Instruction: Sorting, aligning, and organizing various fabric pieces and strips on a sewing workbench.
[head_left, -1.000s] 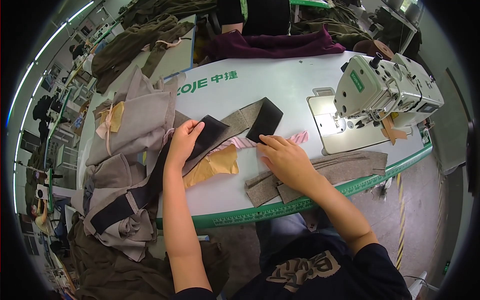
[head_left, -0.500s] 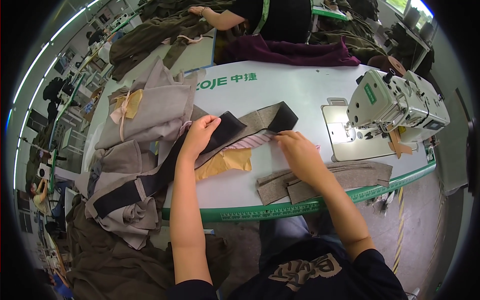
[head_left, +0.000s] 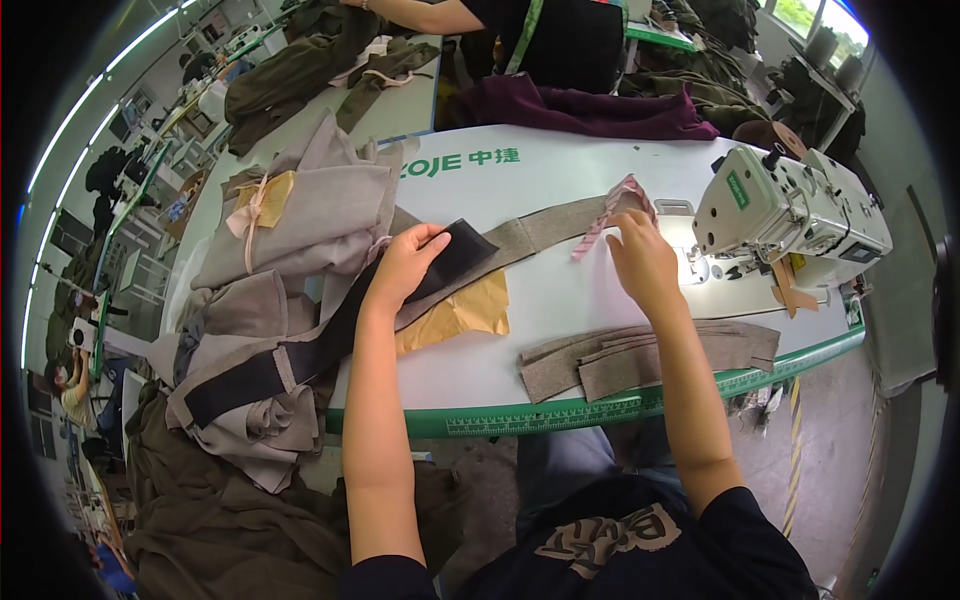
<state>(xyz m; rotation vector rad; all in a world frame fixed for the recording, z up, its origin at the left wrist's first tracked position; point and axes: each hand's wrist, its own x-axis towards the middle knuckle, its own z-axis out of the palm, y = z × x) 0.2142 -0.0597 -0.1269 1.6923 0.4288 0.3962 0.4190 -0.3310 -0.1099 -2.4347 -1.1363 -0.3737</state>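
My left hand (head_left: 405,265) is closed with thumb and fingers on a long fabric band, gripping its black face (head_left: 458,258). The band runs from the grey garment at the left across the table, and its grey-brown face (head_left: 560,225) reaches toward the sewing machine. At that far right end my right hand (head_left: 643,262) pinches a pink striped fabric strip (head_left: 603,228), which loops over the band's end. My fingers partly hide that end. Beneath the band lies a piece of tan paper (head_left: 460,315).
A sewing machine (head_left: 790,215) stands at the right. Cut grey-brown strips (head_left: 650,360) lie along the table's green front edge (head_left: 480,424). Grey garment pieces (head_left: 310,205) are heaped at the left, with dark cloth (head_left: 230,530) below. Purple fabric (head_left: 590,110) and another person (head_left: 560,45) are beyond.
My right hand has moved right and away from me, drawing the band's end and the striped strip toward the machine. The black end piece there no longer shows. My left hand has barely moved.
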